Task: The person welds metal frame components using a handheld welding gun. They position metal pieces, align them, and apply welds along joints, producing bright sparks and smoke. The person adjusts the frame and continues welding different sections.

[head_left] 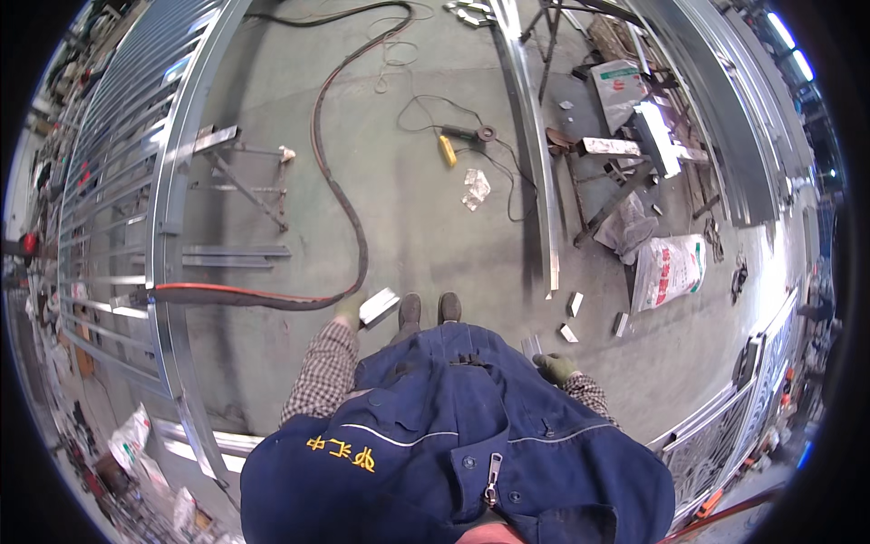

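My left hand, in a pale glove below a checked sleeve, is closed on the near end of a short silvery metal profile. That piece tilts up to the right, beside my shoes. On the other side of my body, my right hand wears a greenish glove and has its fingers curled. A small piece of metal channel sticks out from those fingers. Part of each grip is hidden by the gloves.
A long metal frame stands on the left, a hose looping beside it. An angle grinder lies on the floor ahead. To the right are a long metal beam, steel trestles, a white sack and several offcuts.
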Tool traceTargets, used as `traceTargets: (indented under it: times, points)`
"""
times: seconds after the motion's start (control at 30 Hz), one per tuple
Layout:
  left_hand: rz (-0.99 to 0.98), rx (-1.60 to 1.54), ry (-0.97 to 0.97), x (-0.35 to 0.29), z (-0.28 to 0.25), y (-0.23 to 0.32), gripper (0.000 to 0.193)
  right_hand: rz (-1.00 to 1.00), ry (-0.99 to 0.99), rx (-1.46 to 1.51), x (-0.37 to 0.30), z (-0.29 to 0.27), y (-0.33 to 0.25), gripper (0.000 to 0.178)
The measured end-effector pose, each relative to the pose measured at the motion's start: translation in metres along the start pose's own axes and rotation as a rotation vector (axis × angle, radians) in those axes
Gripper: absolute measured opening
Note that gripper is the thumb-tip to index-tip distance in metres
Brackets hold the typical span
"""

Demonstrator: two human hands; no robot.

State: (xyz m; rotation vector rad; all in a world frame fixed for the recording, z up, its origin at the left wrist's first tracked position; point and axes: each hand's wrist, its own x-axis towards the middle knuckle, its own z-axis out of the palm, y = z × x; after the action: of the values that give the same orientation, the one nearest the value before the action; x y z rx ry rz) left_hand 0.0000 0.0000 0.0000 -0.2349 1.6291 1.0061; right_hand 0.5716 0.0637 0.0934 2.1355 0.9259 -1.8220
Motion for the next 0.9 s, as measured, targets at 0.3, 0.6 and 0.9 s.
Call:
traceTargets:
  times: [0.3, 0.6, 0.9]
  points:
    - [0.022, 0.121, -0.258, -0.095, 0.039, 0.014, 0.07, -0.049, -0.186, 0.093, 0.052, -0.009, -0.022, 0.056]
    - [0.06, -0.076, -0.013, -0.129, -0.109, -0.068, 0.06, -0.463, -0.254, -0.522, 0.066, 0.103, -0.22, 0.056]
    - [0.24, -0.347, -0.082, -0.185, -0.238, -0.079, 0.064, -1.139, -0.568, -1.054, -0.1, 0.436, -0.332, 0.067]
